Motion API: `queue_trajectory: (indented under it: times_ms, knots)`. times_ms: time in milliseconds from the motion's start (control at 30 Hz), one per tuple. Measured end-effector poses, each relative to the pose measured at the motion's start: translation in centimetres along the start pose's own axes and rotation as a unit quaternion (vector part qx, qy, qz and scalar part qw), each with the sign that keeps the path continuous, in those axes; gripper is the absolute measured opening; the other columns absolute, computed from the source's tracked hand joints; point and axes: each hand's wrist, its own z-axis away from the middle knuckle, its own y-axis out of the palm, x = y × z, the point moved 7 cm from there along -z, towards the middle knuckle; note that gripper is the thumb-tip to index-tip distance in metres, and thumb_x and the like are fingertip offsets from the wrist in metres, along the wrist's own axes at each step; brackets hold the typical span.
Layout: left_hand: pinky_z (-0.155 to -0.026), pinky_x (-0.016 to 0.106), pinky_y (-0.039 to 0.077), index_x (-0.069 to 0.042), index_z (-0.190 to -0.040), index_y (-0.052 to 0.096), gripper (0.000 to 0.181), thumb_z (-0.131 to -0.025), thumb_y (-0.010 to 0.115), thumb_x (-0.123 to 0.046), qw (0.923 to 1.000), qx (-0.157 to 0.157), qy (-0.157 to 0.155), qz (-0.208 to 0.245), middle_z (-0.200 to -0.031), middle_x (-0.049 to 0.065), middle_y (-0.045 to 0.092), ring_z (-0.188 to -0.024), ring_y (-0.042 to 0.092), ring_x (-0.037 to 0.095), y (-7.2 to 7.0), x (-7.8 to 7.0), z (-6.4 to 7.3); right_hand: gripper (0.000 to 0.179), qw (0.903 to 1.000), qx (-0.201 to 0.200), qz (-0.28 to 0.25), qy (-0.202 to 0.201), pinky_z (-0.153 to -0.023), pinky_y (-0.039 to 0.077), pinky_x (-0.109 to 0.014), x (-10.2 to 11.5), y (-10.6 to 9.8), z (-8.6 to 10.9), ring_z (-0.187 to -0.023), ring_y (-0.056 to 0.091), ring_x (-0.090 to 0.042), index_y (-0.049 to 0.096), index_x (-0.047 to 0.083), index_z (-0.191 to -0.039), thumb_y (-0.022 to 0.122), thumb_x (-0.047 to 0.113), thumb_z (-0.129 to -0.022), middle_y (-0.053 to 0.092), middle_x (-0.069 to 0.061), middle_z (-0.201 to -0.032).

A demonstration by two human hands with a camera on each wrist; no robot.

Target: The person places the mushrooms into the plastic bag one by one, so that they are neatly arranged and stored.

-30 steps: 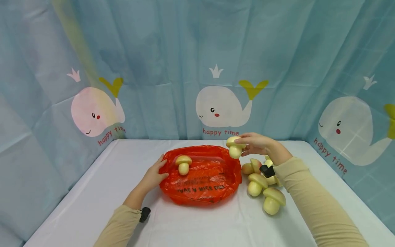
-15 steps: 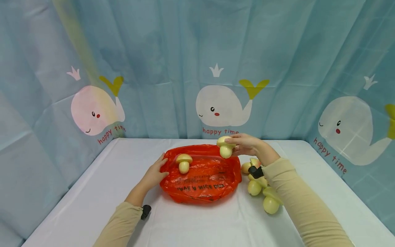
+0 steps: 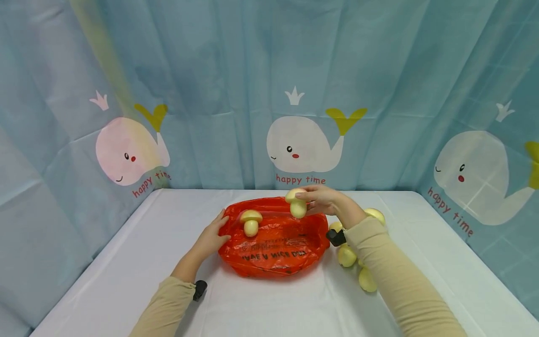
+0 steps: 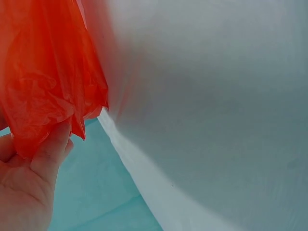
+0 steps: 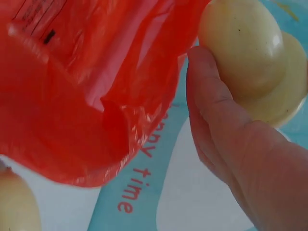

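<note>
A red plastic bag (image 3: 273, 269) lies spread on the white table, its rim raised around a hollow middle. My left hand (image 3: 212, 238) grips its left rim; in the left wrist view the thumb and fingers pinch the crinkled red film. Over the far right part of the bag, my right hand (image 3: 323, 199) holds a pale yellow mushroom (image 3: 298, 209), cap up and stem down. The right wrist view shows the fingers along that mushroom's rounded stem (image 5: 243, 43), beside the bag's rim. One more mushroom (image 3: 251, 223) lies inside the bag toward the left.
Several mushrooms, among them one near the front (image 3: 367, 281) and one behind the wrist (image 3: 375, 215), lie right of the bag, partly hidden by the right sleeve (image 3: 396, 276). A blue curtain (image 3: 219, 93) printed with whales hangs behind the table.
My right hand has carried the mushroom leftward, from the bag's right rim to over its far right part. The left hand keeps its grip on the left rim.
</note>
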Motion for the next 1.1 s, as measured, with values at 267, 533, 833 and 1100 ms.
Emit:
queue_trajectory:
  times_ms: [267,533,833,1100]
  knots:
    - [-0.111,0.055,0.024,0.011,-0.146,0.030,0.062,-0.091,0.057,0.005,0.9999,0.001,-0.014,0.000,-0.160,0.021,0.010,-0.144,0.012,0.041,0.0,0.4,0.0,0.057,0.9993,-0.018,-0.008,0.033,-0.101,0.044,-0.050,-0.9,0.8,-1.4,-0.110,0.052,-0.033,0.030,-0.012,-0.143,0.055,0.015,-0.099,0.043,-0.025,-0.134]
    - [-0.112,0.055,0.022,0.012,-0.145,0.031,0.061,-0.091,0.057,0.006,1.0000,-0.001,-0.009,0.001,-0.159,0.022,0.012,-0.144,0.013,0.041,0.0,0.2,0.1,0.062,0.9982,-0.037,-0.003,0.048,-0.101,0.043,-0.051,-1.3,1.5,-1.9,-0.108,0.053,-0.032,0.028,-0.008,-0.146,0.058,0.017,-0.098,0.044,-0.022,-0.134]
    - [-0.111,0.055,0.023,0.012,-0.145,0.031,0.060,-0.091,0.057,0.006,1.0000,-0.001,-0.007,0.001,-0.159,0.022,0.012,-0.144,0.013,0.042,0.0,0.2,0.1,0.059,0.9963,-0.059,0.012,0.061,-0.104,0.040,-0.052,-1.9,2.0,-2.5,-0.116,0.050,-0.039,0.035,-0.005,-0.143,0.061,0.020,-0.096,0.045,-0.020,-0.132]
    - [-0.111,0.055,0.025,0.010,-0.146,0.031,0.062,-0.091,0.058,0.004,0.9999,0.000,-0.015,0.001,-0.160,0.020,0.012,-0.144,0.014,0.041,0.1,0.2,0.0,0.065,0.9934,-0.080,0.003,0.082,-0.104,0.039,-0.055,-2.9,2.6,-3.4,-0.124,0.045,-0.042,0.032,-0.005,-0.145,0.064,0.020,-0.094,0.035,-0.020,-0.146]
